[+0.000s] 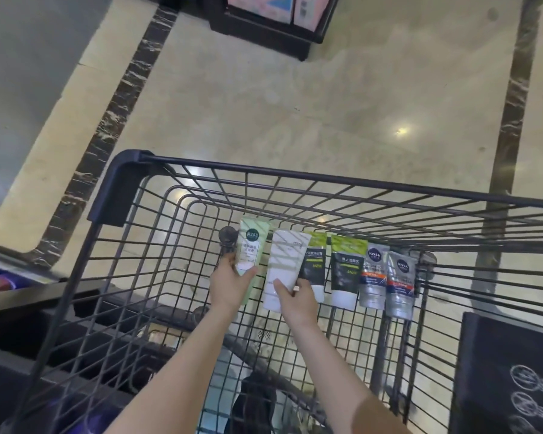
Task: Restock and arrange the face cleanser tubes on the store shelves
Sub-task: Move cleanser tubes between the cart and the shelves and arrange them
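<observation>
We are at the pick-up step, reaching into the wire shopping cart (132,195) to lift stock out before any of it goes to the shelves; only a dark shelf base (264,32) shows at twelve o'clock across the glossy beige tiled floor (326,104), so we judge the task barely begun. Going from nine o'clock toward three along the basket floor, our left hand (228,285) curls thumb and fingers round the lower end of the pale green tube (251,249), a soft flat-crimped plastic tube with a round dark badge; just beside it our right hand (297,296) pinches the lower part of the plain white tube (284,264), matte and smooth. Next lie two black-and-lime men's tubes (345,270) with white caps, then two translucent silver tubes (373,277) with blue and orange bands, all lying flat, side by side, caps toward us. The cart is thin dark metal grid with a moulded plastic corner. The next move calls for lifting both held tubes clear of the rim without snagging the mesh, then carrying them to the shelf, which we reckon needs a turn away from the cart
</observation>
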The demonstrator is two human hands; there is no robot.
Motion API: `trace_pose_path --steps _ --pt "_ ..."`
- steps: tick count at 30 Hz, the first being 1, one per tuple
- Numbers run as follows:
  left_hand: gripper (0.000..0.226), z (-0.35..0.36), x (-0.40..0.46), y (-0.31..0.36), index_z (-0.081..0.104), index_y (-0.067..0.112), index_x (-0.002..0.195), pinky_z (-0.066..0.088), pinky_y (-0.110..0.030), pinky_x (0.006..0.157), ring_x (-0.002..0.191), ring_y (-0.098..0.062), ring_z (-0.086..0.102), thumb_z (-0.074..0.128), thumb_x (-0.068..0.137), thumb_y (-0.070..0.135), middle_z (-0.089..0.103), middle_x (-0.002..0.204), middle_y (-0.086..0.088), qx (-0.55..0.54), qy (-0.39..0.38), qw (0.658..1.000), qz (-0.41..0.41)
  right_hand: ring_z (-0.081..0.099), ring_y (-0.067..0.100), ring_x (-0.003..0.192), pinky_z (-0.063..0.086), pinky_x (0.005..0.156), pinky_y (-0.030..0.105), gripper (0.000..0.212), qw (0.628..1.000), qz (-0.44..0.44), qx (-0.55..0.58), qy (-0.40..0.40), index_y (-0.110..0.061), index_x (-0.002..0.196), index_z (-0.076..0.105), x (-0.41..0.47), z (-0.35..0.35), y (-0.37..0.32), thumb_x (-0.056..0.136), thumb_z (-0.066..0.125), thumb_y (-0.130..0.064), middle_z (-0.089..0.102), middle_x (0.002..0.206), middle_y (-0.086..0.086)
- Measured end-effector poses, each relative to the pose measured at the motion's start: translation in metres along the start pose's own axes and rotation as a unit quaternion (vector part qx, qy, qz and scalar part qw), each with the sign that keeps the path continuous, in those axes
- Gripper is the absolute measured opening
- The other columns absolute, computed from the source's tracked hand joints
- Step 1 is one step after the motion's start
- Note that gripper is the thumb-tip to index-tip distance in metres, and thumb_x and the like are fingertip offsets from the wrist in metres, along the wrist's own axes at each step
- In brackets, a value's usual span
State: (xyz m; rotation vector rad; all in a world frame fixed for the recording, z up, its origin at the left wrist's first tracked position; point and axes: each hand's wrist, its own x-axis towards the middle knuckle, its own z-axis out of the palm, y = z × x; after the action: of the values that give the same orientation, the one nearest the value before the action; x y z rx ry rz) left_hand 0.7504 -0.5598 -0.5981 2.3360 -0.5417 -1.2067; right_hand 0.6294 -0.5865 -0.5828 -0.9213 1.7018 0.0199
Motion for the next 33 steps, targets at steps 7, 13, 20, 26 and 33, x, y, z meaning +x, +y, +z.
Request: trace_pose_path --steps 7,13,20,26,33 --pt "0.044 -0.022 -0.032 0.016 0.049 0.010 0.117 0.051 -0.037 0.080 0.093 -0.022 0.058 0.070 0.082 0.026 0.059 0.103 -0.004 -0.098 -0.011 0.995 -0.016 0.055 0.004 0.083 0.043 0.064 0.019 0.023 0.995 -0.036 0.089 -0.035 -0.018 0.108 0.047 -0.036 -0.027 0.007 0.091 0.059 -0.026 0.058 0.100 -0.003" --pt "0.036 -0.046 -0.084 0.045 0.048 0.018 0.112 0.052 -0.039 0.078 0.092 -0.020 0.059 0.068 0.083 0.025 0.058 0.096 0.003 -0.173 0.018 0.985 0.021 0.060 0.006 0.086 0.046 0.055 0.012 0.026 0.983 -0.077 0.157 -0.057 -0.015 0.112 0.046 -0.080 -0.058 0.001 0.091 0.059 -0.018 0.061 0.107 0.002" --pt "0.030 -0.072 -0.169 0.074 0.050 0.026 0.105 0.053 -0.044 0.083 0.097 -0.020 0.060 0.069 0.081 0.027 0.061 0.106 0.002 -0.246 0.050 0.966 0.068 0.061 0.022 0.101 0.053 0.083 0.034 0.034 0.955 -0.172 0.230 -0.071 -0.015 0.118 0.044 -0.145 -0.097 -0.017 0.089 0.061 -0.015 0.060 0.112 0.006" --pt "0.034 -0.101 -0.262 0.105 0.048 0.022 0.111 0.048 -0.015 0.042 0.082 -0.011 0.061 0.067 0.082 0.020 0.061 0.102 0.003 -0.322 0.089 0.932 0.140 0.062 0.016 0.094 0.051 0.070 0.025 0.036 0.923 -0.282 0.246 -0.095 -0.018 0.120 0.045 -0.221 -0.136 -0.039 0.088 0.063 -0.017 0.061 0.105 -0.002" --pt "0.028 -0.137 -0.374 0.119 0.050 0.029 0.097 0.048 -0.028 0.065 0.091 -0.012 0.060 0.070 0.079 0.024 0.060 0.106 0.002 -0.361 0.192 0.880 0.242 0.062 0.021 0.100 0.048 0.096 0.047 0.040 0.881 -0.393 0.214 -0.155 -0.022 0.118 0.048 -0.320 -0.166 -0.044 0.083 0.068 -0.023 0.062 0.116 0.003"
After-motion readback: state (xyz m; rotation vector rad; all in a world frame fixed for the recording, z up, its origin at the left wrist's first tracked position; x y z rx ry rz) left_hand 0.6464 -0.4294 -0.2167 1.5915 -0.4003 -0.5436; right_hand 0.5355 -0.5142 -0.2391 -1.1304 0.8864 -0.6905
